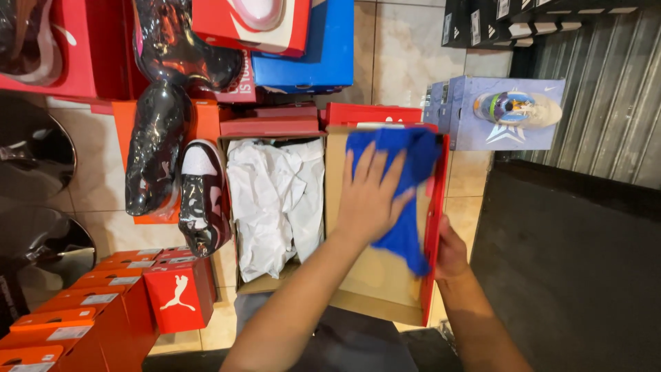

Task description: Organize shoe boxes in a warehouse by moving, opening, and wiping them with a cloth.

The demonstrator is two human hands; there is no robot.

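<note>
My left hand (pixel 368 200) lies flat with fingers spread, pressing a blue cloth (pixel 403 186) against the brown inside of the open shoebox lid (pixel 372 275) to keep it on the cardboard. My right hand (pixel 451 251) curls around the lid's red outer edge, steadying it beside the box's white tissue paper (pixel 275 200).

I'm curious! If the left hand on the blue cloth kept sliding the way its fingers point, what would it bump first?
Probably the lid's red far rim; the left hand presses the blue cloth toward it.
</note>
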